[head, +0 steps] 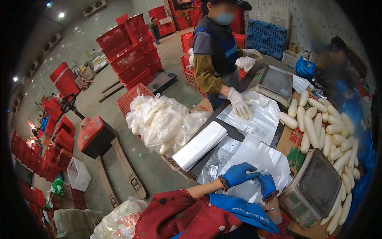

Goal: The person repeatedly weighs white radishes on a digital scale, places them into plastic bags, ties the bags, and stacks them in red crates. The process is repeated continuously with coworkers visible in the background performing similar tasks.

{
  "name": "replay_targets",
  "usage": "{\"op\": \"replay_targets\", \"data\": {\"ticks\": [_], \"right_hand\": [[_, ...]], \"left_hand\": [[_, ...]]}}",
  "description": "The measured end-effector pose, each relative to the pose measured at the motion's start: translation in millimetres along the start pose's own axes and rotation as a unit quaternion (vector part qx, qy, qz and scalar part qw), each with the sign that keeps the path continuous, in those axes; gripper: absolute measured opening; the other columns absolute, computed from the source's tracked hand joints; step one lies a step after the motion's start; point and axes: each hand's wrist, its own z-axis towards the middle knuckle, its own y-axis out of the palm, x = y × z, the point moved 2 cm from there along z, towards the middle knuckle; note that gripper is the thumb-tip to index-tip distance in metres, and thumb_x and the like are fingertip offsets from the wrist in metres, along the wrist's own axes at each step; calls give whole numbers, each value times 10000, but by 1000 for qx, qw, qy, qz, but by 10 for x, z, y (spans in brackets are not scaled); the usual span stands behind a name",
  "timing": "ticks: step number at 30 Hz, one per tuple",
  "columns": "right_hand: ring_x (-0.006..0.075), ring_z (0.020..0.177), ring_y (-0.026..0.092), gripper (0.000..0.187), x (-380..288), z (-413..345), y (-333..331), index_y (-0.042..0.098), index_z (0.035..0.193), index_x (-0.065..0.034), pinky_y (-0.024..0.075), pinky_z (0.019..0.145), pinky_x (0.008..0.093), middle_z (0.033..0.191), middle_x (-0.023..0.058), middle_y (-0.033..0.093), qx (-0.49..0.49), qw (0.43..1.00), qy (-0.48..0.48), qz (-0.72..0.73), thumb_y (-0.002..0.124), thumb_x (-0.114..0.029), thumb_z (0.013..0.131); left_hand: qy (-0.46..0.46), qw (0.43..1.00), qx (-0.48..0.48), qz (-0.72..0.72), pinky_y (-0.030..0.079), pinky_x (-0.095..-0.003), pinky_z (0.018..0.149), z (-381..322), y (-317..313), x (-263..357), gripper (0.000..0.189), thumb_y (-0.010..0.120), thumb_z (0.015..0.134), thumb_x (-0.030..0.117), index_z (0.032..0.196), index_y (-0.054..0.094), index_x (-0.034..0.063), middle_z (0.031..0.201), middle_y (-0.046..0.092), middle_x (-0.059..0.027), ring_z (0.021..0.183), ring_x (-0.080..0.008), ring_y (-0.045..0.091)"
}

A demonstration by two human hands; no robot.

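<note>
My left hand (238, 175) and my right hand (267, 185), both in blue gloves, meet at the fingertips above white plastic bags (262, 158) spread on the dark table. Whether the fingers pinch the thin film cannot be made out. Beside my left wrist lies a clear bag part with a printed label (212, 171). A roll of white plastic bags (200, 145) rests beyond it along the table's left edge. To the right of my right hand stands a weighing scale (319, 182) with a dark pan. White radishes (312, 131) are heaped behind this scale.
A co-worker's gloved hand (239, 103) presses on more bags across the table, near a second scale (274, 82). Bagged radishes (164, 122) are piled left of the table. A pallet jack (97, 137) and stacked red crates (131, 53) stand on the floor. Another person sits at far right.
</note>
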Motion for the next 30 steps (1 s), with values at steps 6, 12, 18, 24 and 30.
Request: {"op": "replay_targets", "data": {"ticks": [6,12,18,24,30], "right_hand": [[136,943,587,274,26,-146,204,624,1102,-10,460,801,243,1030,69,638,-2,965,-93,-244,482,-199,962],[126,902,580,255,-88,-290,307,647,1047,-33,456,797,242,958,54,635,27,999,28,39,521,-232,950],[163,874,596,215,-140,-180,-88,644,966,-19,468,792,249,938,76,635,51,941,-186,-276,571,-213,910],[221,941,596,256,-370,-254,-729,613,1026,0,478,846,349,1012,101,636,171,917,-250,259,545,-205,889],[161,805,568,171,-1086,-477,-610,602,963,-17,475,772,304,883,52,612,283,848,-319,313,560,-165,888]], "left_hand": [[17,1000,-24,-11,476,-357,723,-58,98,120,517,707,746,518,930,579,52,882,593,-149,809,-288,609],[160,986,-18,-46,471,-317,743,5,86,51,290,750,769,278,901,612,61,918,611,-100,816,-242,598],[59,983,66,-158,456,-259,721,89,-333,-191,162,658,793,68,954,664,75,841,573,-24,749,-101,528],[29,915,391,-100,469,-268,691,-49,-1310,-613,199,563,732,-27,899,652,33,823,603,-59,743,-139,576],[-84,937,340,14,491,-351,690,-38,-1473,-835,139,656,743,175,837,652,72,829,640,-120,741,-253,630]]}}
